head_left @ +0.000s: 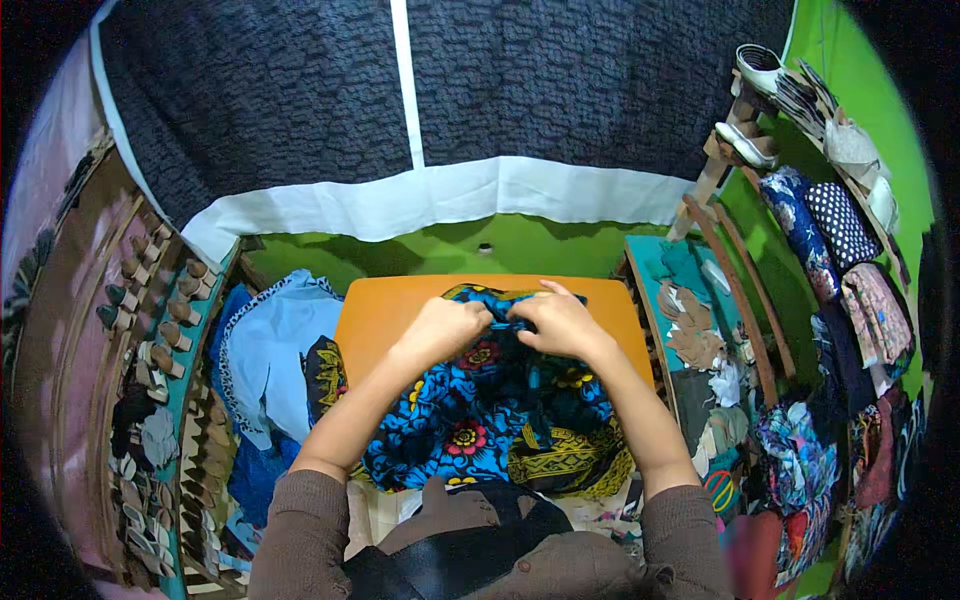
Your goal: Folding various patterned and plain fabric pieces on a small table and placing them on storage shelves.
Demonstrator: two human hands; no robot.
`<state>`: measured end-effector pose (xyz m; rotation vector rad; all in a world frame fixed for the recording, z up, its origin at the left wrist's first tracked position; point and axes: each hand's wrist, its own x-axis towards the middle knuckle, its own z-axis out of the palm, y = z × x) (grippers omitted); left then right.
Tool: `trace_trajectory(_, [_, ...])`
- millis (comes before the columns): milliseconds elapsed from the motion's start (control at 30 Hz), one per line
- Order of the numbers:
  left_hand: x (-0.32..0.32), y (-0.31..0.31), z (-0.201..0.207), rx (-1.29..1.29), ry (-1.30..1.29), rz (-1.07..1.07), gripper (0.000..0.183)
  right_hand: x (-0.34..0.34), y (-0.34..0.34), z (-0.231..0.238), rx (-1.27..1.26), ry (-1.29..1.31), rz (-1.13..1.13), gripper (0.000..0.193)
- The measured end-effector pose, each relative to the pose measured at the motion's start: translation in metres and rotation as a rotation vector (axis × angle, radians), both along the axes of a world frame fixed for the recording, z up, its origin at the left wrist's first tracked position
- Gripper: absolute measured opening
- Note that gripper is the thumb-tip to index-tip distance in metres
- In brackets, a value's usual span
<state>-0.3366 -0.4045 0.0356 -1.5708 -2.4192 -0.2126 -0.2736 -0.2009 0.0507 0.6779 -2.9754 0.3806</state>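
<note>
A blue and black patterned cloth point(430, 440) with red and yellow flowers hangs over the near half of an orange table point(385, 298) and down toward my lap. Near its top edge my left hand point(447, 328) is closed, fingers gripping a gathered fold. Just to the right, my right hand point(558, 322) pinches the same cloth between thumb and fingers, with one finger raised. A small gap separates the two hands. Whether the cloth is a sewn garment cannot be told. A black and yellow patterned part point(565, 458) lies at its lower right.
Left of the table lie a light blue garment point(285, 345) and darker blue cloth. Beyond them stands a rack of shoes point(160, 355). On the right are a teal shelf with fabric scraps point(690, 325), yellow-handled scissors point(719, 490) and folded cloths point(845, 225). A dark curtain point(300, 100) hangs ahead.
</note>
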Motion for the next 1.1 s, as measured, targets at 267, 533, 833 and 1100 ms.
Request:
trace_trajectory(267, [0.082,-0.039,0.029,0.231,0.164,0.079,0.013,0.078,-0.01,-0.013,0.008,0.172,-0.131,0.029])
trace_trajectory(533, [0.223,-0.054,0.002,0.797,-0.505,0.093,0.054,0.216,-0.032,-0.028,-0.716,0.413,-0.257,0.017])
trace_trajectory(833, [0.332,-0.048,-0.025,0.706,-0.643,0.234,0.024,0.346,-0.032,-0.049,-0.611,0.391,-0.273,0.035])
trace_trajectory(1100, [0.456,-0.031,-0.01,0.619,-0.476,-0.032,0.026,0.469,-0.035,-0.051,-0.62,0.316,-0.45,0.029])
